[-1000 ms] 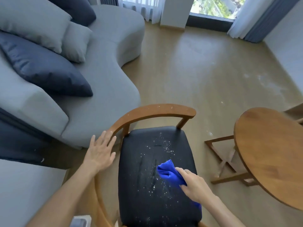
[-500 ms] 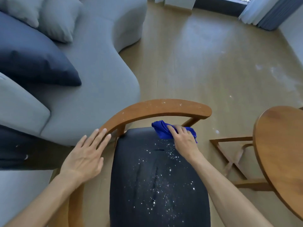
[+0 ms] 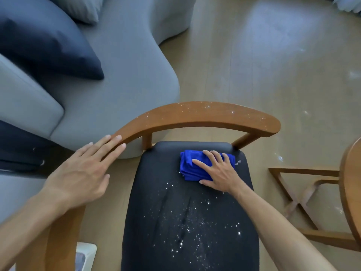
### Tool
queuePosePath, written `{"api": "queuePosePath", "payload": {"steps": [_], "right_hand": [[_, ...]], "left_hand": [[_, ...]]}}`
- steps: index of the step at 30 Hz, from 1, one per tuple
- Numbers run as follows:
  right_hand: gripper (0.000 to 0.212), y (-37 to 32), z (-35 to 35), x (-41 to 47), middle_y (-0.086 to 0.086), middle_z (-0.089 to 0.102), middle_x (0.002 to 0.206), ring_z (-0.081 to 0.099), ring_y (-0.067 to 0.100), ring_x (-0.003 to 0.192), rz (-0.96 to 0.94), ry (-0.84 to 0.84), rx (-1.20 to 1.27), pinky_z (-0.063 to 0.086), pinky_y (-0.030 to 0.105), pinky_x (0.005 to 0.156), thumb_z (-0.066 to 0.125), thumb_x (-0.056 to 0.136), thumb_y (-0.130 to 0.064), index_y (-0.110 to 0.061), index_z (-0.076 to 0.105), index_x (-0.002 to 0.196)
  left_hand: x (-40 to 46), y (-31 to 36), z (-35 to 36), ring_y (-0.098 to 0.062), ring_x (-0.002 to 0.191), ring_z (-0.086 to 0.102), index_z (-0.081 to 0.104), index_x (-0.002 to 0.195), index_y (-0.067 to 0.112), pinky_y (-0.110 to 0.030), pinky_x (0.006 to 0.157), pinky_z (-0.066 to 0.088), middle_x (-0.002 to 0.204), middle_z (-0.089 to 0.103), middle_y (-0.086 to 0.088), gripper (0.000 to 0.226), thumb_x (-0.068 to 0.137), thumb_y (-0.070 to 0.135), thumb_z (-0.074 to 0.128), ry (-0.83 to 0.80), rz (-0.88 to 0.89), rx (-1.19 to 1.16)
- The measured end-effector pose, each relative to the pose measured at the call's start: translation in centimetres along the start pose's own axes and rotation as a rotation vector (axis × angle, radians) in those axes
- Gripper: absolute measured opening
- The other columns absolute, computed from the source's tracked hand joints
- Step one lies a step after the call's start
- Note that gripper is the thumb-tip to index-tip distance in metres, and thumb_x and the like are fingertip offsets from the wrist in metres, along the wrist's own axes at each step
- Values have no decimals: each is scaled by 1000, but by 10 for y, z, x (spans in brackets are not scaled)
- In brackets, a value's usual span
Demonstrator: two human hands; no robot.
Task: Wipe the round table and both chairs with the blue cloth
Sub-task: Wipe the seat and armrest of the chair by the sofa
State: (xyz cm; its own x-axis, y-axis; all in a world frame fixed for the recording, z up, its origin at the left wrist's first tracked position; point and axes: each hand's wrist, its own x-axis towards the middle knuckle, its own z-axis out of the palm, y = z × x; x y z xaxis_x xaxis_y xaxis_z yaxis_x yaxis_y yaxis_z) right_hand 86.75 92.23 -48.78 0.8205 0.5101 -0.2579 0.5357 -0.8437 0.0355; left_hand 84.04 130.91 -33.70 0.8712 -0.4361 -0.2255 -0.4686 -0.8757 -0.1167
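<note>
Right hand slid blue cloth across seat.

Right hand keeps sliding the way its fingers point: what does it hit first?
Probably the chair's backrest rail: the right hand presses the blue cloth on the seat, fingers aimed toward it. Height is unclear; it might pass under.

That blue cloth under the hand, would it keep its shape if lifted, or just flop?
The blue cloth would probably flop: it lies in soft folds under the flat right hand. It looks light and thin. Pushed across the black seat, it would likely slide and bunch, not roll.
</note>
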Motion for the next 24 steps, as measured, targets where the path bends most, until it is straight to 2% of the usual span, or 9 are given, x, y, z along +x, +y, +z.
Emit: {"api": "queuePosePath", "payload": {"steps": [3, 7, 10, 12, 15, 18, 20, 22, 24], "right_hand": [[63, 2, 12, 3, 14, 47, 130, 48, 36, 106, -12, 130, -40, 44, 45, 77, 44, 80, -63, -33, 42, 136], [48, -14, 17, 4, 15, 51, 116, 51, 35, 87, 45, 216, 34, 44, 39, 62, 64, 76, -36, -24, 52, 121], [50, -43, 18, -10, 16, 54, 106, 48, 33, 76, 211, 254, 120, 43, 38, 58, 65, 65, -17, -17, 56, 114], [52, -74, 26, -40, 16, 53, 104, 46, 31, 74, 213, 278, 194, 42, 38, 58, 62, 60, -11, -15, 56, 112], [40, -147, 51, -126, 14, 53, 101, 48, 28, 72, -23, 210, 326, 40, 36, 61, 54, 64, -10, -21, 59, 102], [13, -189, 70, -190, -2, 37, 88, 34, 15, 70, -248, 77, 288, 36, 27, 60, 59, 75, -33, -31, 49, 83], [23, -178, 64, -185, -6, 32, 86, 31, 11, 71, -349, 53, 240, 37, 24, 61, 62, 74, -43, -34, 44, 85], [23, -146, 45, -151, -2, 47, 96, 43, 18, 73, -358, 139, 202, 42, 29, 61, 58, 75, -29, -33, 50, 97], [40, -99, 26, -95, 10, 52, 102, 48, 28, 73, -197, 276, 211, 42, 35, 60, 58, 67, -11, -25, 55, 105]], "left_hand": [[-1, 0, -1, -24, 143, 29, 30, 149, 14, -43, 113, 32, 157, 28, -8, 73, 81, 37, 28, -11, -7, 6], [-1, 1, -2, -23, 143, 28, 32, 149, 13, -44, 112, 33, 157, 28, -8, 72, 81, 37, 28, -24, -13, -5], [-2, 1, -4, -23, 142, 30, 36, 148, 12, -40, 113, 27, 156, 29, -8, 73, 79, 35, 29, -21, -11, -12], [-1, 1, -4, -24, 142, 32, 37, 147, 11, -39, 112, 23, 156, 30, -8, 73, 78, 34, 29, -26, -6, -11], [-1, 0, -3, -23, 143, 28, 34, 148, 12, -39, 113, 22, 157, 27, -6, 74, 78, 35, 29, -39, -12, -7], [-3, 2, -4, -21, 144, 27, 34, 148, 13, -39, 113, 22, 157, 26, -5, 74, 77, 35, 28, -54, -18, -20], [-2, 3, -6, -22, 144, 27, 35, 148, 13, -41, 112, 25, 157, 27, -6, 75, 77, 35, 27, -48, -18, -32], [-2, 3, -7, -19, 144, 25, 34, 148, 13, -41, 112, 25, 157, 27, -6, 74, 77, 34, 26, -45, -12, -43], [-2, 3, -6, -19, 144, 24, 33, 148, 13, -42, 113, 27, 157, 27, -6, 74, 77, 33, 26, -31, -11, -50]]}}
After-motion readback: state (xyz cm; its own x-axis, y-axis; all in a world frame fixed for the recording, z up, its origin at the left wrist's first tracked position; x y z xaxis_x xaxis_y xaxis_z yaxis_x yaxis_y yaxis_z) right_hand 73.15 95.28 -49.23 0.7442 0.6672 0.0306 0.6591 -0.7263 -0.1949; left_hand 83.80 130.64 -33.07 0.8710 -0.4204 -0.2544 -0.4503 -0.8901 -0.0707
